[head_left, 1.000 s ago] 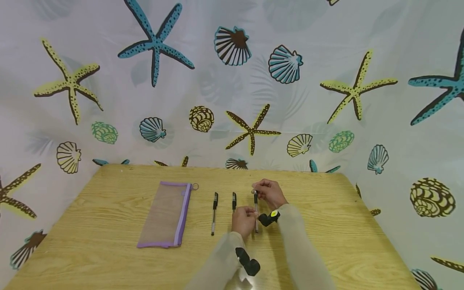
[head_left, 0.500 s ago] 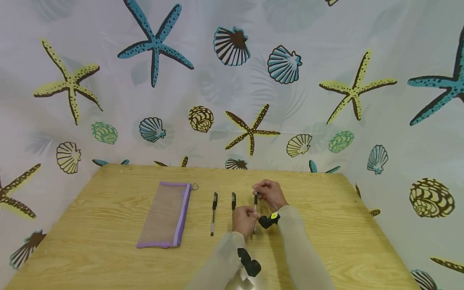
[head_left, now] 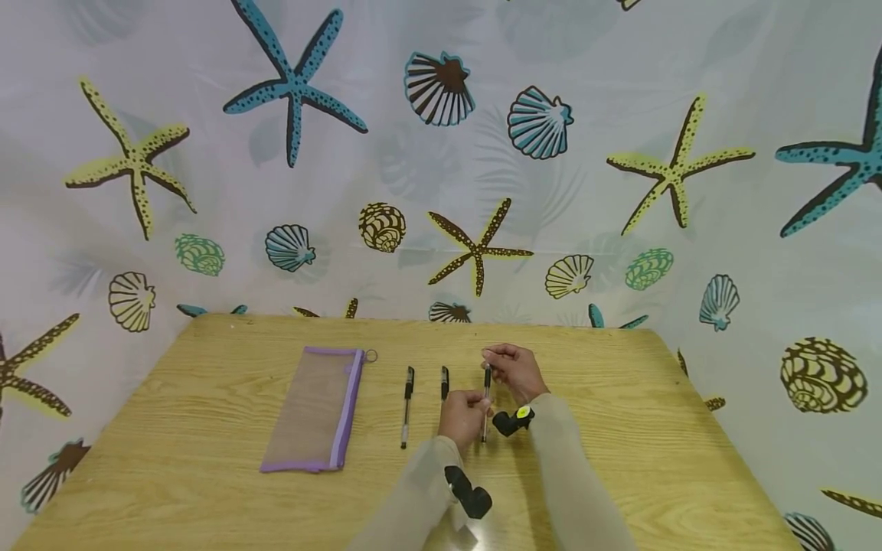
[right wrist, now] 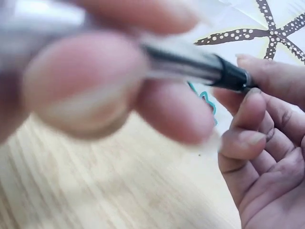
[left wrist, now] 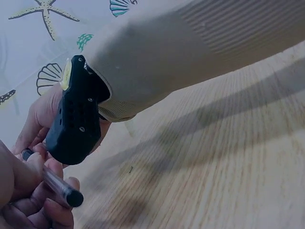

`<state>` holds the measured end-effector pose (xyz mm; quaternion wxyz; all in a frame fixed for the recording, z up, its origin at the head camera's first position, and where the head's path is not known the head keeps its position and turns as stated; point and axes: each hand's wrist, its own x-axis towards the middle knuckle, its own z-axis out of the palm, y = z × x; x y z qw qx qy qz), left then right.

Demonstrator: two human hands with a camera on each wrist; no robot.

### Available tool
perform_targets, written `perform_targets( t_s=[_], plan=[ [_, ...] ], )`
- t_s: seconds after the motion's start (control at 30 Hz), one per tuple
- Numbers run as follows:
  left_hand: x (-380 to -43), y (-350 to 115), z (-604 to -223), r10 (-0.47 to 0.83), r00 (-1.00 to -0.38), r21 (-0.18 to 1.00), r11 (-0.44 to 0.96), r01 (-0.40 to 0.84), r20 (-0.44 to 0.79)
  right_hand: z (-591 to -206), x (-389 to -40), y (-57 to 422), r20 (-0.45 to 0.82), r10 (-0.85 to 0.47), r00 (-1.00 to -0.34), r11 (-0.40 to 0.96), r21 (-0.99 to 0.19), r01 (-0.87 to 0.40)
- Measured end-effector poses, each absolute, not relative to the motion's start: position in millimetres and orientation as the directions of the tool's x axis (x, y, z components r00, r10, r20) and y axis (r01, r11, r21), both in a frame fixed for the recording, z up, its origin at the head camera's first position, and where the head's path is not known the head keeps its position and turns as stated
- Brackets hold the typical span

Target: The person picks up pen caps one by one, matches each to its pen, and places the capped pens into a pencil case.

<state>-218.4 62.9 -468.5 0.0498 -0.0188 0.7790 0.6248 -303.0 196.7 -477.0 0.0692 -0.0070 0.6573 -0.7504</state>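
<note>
Both hands are on one clear-barrelled pen (head_left: 487, 379), its black end toward the wall. My left hand (head_left: 462, 419) grips the barrel between thumb and fingers; in the left wrist view the pen's dark rear plug (left wrist: 75, 198) sticks out past the fingertips. At the black far end, my right hand (head_left: 513, 371) pinches the pen with thumb and fingertips. The right wrist view shows those right fingers (right wrist: 250, 143) at the black end, while blurred left fingers cover part of the barrel. A second pen (head_left: 445, 381) lies just left of my left hand, which partly hides it.
Farther left, another black-capped pen (head_left: 406, 402) lies on the wooden table (head_left: 207, 428). Beside it is a flat see-through pouch (head_left: 310, 409) with purple edging, a zip and a ring. A curtain (head_left: 441, 168) printed with starfish and shells stands behind the table.
The held pen has shifted and tilted slightly between the hands. My left hand has moved very slightly; the right hand keeps nearly the same place. The other pens and the pouch stay put.
</note>
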Motion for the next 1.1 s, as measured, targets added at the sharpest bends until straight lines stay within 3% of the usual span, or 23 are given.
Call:
perform_targets(
  t_s=[0.2, 0.43, 0.93, 1.1],
  plan=[
    [-219.9, 63.8, -467.8, 0.068, -0.995, 0.962, 0.267, -0.052, -0.073, -473.8, -303.3, 195.6, -0.04, -0.144, -0.989, -0.137, -0.989, 0.06],
    [-220.1, 65.5, -459.7, 0.097, -0.993, 0.976, 0.21, -0.048, -0.07, -477.0, -303.0, 199.8, -0.045, -0.126, -0.991, -0.139, -0.988, 0.063],
    [-214.8, 70.6, -463.8, 0.019, -0.999, 0.976, 0.216, -0.027, -0.032, -468.0, -300.3, 204.3, -0.031, -0.255, -0.966, -0.148, -0.986, 0.07],
    [-214.2, 71.4, -463.6, 0.007, -0.999, 0.974, 0.224, -0.03, -0.033, -467.3, -299.9, 202.7, -0.026, -0.241, -0.97, -0.104, -0.993, 0.052]
  ],
)
